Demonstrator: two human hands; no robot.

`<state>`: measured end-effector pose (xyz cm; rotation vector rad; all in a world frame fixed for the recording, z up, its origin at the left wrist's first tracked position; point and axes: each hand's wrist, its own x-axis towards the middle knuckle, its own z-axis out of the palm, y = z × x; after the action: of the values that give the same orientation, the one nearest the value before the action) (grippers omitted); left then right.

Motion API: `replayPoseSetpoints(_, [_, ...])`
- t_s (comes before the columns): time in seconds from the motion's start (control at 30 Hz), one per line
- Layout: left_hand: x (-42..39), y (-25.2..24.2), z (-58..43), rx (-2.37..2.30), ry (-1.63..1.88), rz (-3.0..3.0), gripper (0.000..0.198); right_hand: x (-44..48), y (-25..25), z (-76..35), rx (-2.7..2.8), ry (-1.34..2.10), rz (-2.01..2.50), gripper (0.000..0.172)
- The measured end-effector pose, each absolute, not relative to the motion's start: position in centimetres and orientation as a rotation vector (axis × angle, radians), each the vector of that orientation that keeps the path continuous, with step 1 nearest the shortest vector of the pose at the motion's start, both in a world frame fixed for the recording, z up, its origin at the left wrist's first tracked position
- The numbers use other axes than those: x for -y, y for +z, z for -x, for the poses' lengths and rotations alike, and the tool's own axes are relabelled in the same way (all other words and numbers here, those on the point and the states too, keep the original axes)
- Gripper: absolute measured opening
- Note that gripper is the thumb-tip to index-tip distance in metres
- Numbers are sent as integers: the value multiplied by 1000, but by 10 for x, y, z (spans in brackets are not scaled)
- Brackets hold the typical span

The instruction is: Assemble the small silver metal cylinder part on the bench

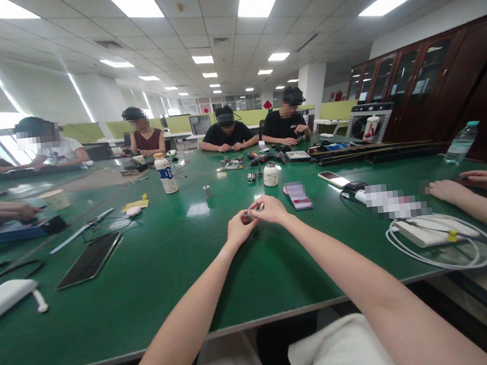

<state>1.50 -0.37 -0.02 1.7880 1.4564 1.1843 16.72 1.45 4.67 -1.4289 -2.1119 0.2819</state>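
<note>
Over the green table, my left hand and my right hand meet with fingertips closed around a small silvery part. Fingers cover most of that part, so its exact kind is hidden. Beyond my hands stand a small metal cylinder and a round white jar with a metal-looking top. Small metal pieces lie beside the jar. To the right of my right hand is a phone with a lit screen.
On the left lie a dark tablet, cables and a white device. A bottle stands ahead. A power strip and coiled white cable lie right, near a co-worker's hands. Other people sit across the table.
</note>
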Motion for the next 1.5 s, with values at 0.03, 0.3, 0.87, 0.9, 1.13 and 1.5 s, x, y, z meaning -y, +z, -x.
replayPoseSetpoints(0.03, [4, 0, -15, -1457, 1176, -1785, 37, -14, 47, -167, 2116, 297, 1424, 19])
replayPoseSetpoints(0.3, [4, -1, -14, -1475, 1180, -1802, 32, -17, 44, -172, 2069, 310, 1431, 28])
replayPoseSetpoints(0.87, [5, 0, -15, -1466, 1189, -1784, 33, -34, 30, -187, 1949, 469, 1462, 20])
replayPoseSetpoints(0.9, [5, 1, -15, -1471, 1187, -1781, 33, -33, 28, -189, 1984, 457, 1533, 20])
replayPoseSetpoints(1.13, [4, -1, -16, -1466, 1200, -1780, 34, -23, 24, -189, 2194, 472, 1740, 26])
replayPoseSetpoints(1.5, [3, -2, -15, -1455, 1214, -1795, 33, -25, 21, -187, 2076, 429, 1721, 21])
